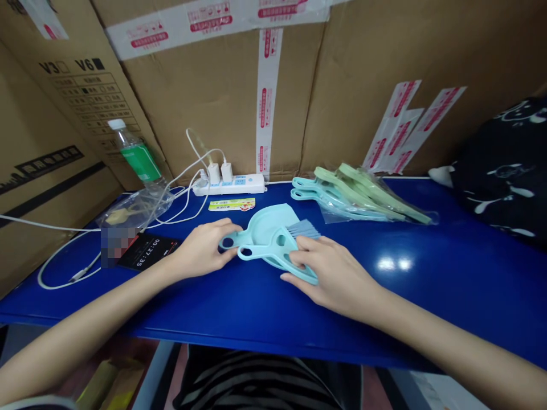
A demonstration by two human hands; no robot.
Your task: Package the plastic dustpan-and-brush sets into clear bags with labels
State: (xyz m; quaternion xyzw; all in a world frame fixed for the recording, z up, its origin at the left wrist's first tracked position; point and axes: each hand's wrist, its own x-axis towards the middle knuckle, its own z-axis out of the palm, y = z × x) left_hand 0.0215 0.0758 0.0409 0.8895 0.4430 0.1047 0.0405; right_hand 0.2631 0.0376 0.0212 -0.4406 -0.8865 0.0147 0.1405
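Observation:
Above the blue table, my left hand [207, 246] pinches the handle end of a light blue dustpan [271, 219]. My right hand [337, 276] grips the head of a matching hand brush [273, 250], fingers closed around its side. The brush lies over the near part of the dustpan and partly hides it. Its grey-blue bristles [304, 229] point away from me, and its looped handle extends left, close to my left fingertips. Part of the brush head is covered by my right fingers.
Bagged green and light blue dustpan sets [354, 196] lie at the back right. A power strip [243, 184] with white cables, a bottle [139, 159], a plastic bag [128, 209] and a phone [149, 250] are at left. Cardboard boxes [205, 102] stand behind; a dark patterned bag [504, 171] is far right.

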